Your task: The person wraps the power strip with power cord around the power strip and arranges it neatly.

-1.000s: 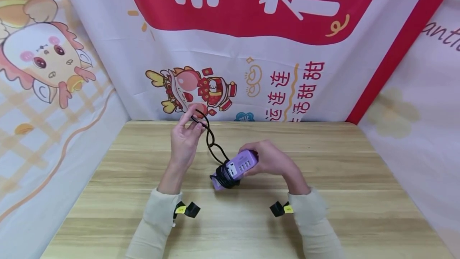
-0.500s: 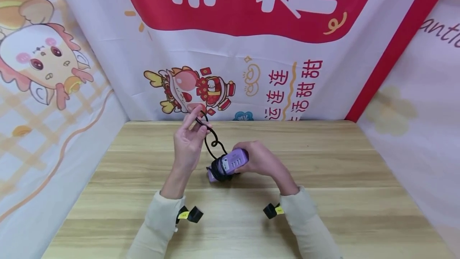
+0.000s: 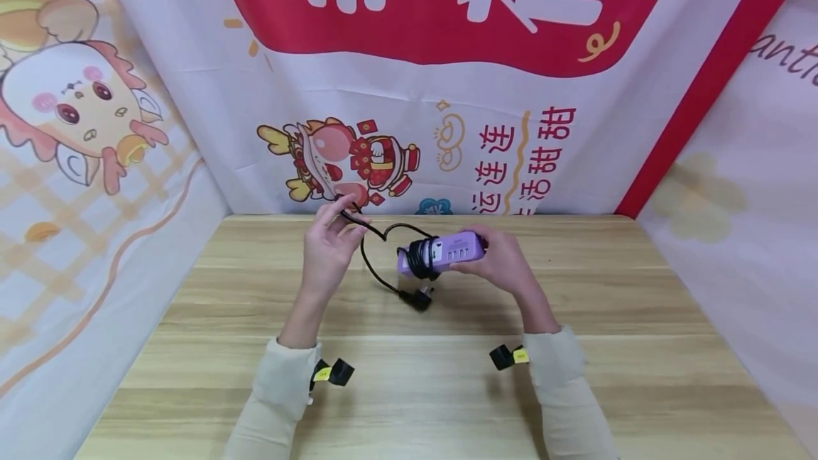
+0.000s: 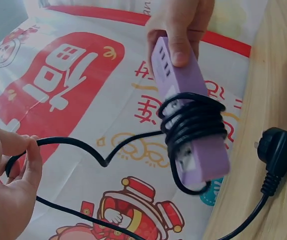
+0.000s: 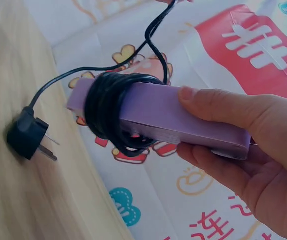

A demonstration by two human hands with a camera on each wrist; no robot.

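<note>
My right hand (image 3: 501, 261) grips one end of a purple power strip (image 3: 461, 248), thumb on one face and fingers beneath, as the right wrist view shows. Several turns of black cord (image 4: 193, 122) are wound round the strip's other end. From there the cord runs across to my left hand (image 3: 329, 243), which pinches a loop of it between thumb and fingers. Below the strip, a black plug (image 3: 418, 298) dangles at the cord's end, its metal prongs (image 5: 48, 149) bare. USB ports and part of a socket face show on the strip.
A wooden table (image 3: 409, 389) lies under both hands. Behind it hangs a white and red printed cloth (image 3: 409, 91), with further printed cloths at the left (image 3: 96, 233) and right (image 3: 735, 233). Black wrist cameras sit at both cuffs.
My right hand has moved the power strip to the right and away from me, turning it more level. The plug has come into view below it. The left hand still holds the cord.
</note>
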